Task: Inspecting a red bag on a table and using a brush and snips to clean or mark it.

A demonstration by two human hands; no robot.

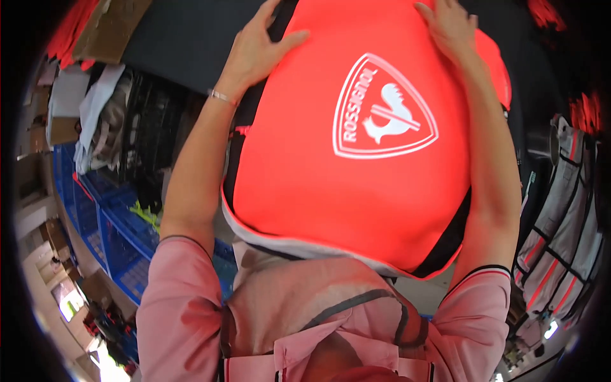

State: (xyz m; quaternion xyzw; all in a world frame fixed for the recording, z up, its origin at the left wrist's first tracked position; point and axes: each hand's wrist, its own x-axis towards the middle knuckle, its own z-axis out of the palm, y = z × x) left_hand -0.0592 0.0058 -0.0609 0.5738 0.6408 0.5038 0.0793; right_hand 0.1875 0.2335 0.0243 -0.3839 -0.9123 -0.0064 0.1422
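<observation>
Wore a pink short-sleeved shirt [181, 286] with dark-trimmed cuffs and, in front, a beige-brown cloth [286, 299] with a dark curved band. Had a red bag [299, 153] directly ahead, just beyond the cloth and between both forearms, with its broad front panel facing up and its grey-edged lower end nearest the body. Saw a white shield-shaped emblem [386, 108] with a bird figure on that panel, and black material along the bag's sides.

Reached forward with both arms to the far part of the bag. Laid the left hand [258, 54], with a thin bracelet [223, 97] at its wrist, on the bag's left edge, thumb spread well away from the fingers and resting on the red fabric, without a closed grip. Placed the right hand [450, 32] on the upper right side, thumb apart; could not tell how firmly, with fingertips partly cut off by the upper edge.

Had a dark surface [184, 44] behind the bag, blue crates [118, 254] at left and grey pieces with red stripes [560, 223] at right. Noticed a cardboard box [111, 28] at upper left, beside red material [69, 32].
</observation>
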